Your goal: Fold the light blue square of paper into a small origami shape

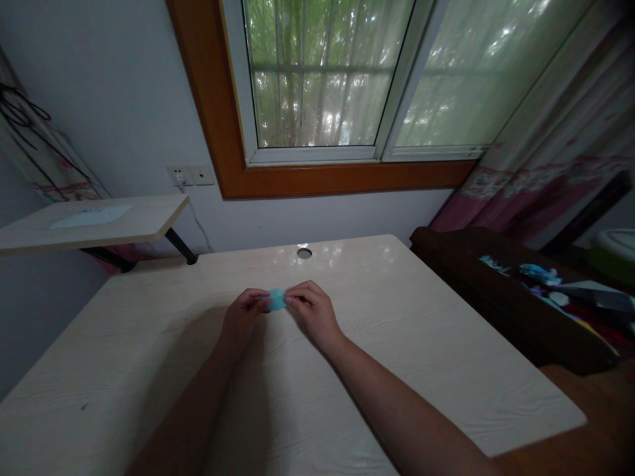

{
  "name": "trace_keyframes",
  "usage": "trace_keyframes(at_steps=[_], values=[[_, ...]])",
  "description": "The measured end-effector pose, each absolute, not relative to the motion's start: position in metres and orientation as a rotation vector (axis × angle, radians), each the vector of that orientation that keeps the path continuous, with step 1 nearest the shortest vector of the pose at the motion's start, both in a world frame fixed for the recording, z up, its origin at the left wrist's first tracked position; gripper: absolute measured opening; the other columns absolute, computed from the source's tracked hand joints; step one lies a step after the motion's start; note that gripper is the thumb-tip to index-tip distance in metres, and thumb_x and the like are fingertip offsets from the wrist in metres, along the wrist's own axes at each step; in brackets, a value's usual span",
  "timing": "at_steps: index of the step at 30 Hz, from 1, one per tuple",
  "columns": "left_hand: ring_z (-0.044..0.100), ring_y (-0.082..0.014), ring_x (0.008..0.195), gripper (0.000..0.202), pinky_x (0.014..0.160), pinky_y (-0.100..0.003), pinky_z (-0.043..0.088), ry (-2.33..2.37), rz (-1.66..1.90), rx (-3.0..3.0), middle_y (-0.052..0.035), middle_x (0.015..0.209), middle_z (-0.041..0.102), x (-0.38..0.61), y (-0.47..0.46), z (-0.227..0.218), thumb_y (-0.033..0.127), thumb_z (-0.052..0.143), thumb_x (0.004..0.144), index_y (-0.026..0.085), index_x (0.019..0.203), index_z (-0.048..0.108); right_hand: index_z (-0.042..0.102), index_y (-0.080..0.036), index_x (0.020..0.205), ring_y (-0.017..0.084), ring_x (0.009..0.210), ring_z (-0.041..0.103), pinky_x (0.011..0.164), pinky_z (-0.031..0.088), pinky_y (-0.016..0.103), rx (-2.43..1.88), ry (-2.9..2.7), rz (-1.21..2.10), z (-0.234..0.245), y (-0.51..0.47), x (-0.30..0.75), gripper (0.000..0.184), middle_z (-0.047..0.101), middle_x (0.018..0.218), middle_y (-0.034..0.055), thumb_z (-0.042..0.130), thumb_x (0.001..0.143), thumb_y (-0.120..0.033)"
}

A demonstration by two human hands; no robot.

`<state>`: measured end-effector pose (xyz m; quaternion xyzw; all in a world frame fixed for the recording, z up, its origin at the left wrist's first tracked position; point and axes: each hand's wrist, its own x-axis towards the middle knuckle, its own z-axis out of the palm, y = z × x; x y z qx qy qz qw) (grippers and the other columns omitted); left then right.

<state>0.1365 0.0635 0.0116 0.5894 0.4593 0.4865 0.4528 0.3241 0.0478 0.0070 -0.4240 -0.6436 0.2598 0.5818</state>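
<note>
A small light-blue piece (276,299), thin and paper-like, is held between my two hands over the pale wooden desk (397,370). My left hand (244,316) pinches its left edge between thumb and fingers. On the opposite side, the thumb and fingers of my right hand (313,308) are closed on its right edge. The fingertips cover both ends of the piece, so its full outline is hidden.
A raised shelf (149,223) on black posts stands at the desk's back left, with a paper sheet (92,216) on it. Behind the desk's round cable hole (304,253) is a window (327,86). A dark bench (476,291) bearing assorted items stands to the right.
</note>
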Motion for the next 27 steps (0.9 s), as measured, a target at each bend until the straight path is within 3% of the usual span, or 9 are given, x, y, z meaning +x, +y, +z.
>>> trace_keyframes(at_steps=[8,16,27], values=[[0.059,-0.0161,0.084,0.014,0.07,-0.026,0.052,1.189,1.394,1.836,-0.0042,0.093,0.055,0.1321,0.0687,0.0078,0.035,0.068,0.081,0.023,0.083,0.074,0.074,-0.024,0.085,0.017,0.079,0.061,0.073,0.049,0.029,-1.006,-1.508,0.591,0.0114,0.0464,0.3254,0.006,0.066,0.084,0.0035,0.069,0.083,-0.021],[0.06,-0.0168,0.084,0.013,0.075,-0.029,0.05,1.163,1.292,2.035,-0.0036,0.09,0.063,0.1321,0.0667,0.0048,0.033,0.065,0.085,0.024,0.09,0.072,0.073,-0.023,0.085,0.016,0.078,0.06,0.07,0.047,0.028,-1.002,-1.539,0.602,0.0083,0.0465,0.3232,0.005,0.065,0.082,0.0029,0.069,0.084,-0.022],[0.06,-0.0155,0.077,0.009,0.069,-0.026,0.05,1.128,1.293,2.055,-0.0037,0.084,0.064,0.1352,0.0613,0.0126,0.027,0.064,0.085,0.022,0.086,0.072,0.072,-0.023,0.094,0.016,0.078,0.06,0.069,0.047,0.027,-0.994,-1.633,0.637,0.0118,0.0422,0.32,0.011,0.064,0.084,0.0036,0.068,0.085,-0.027]])
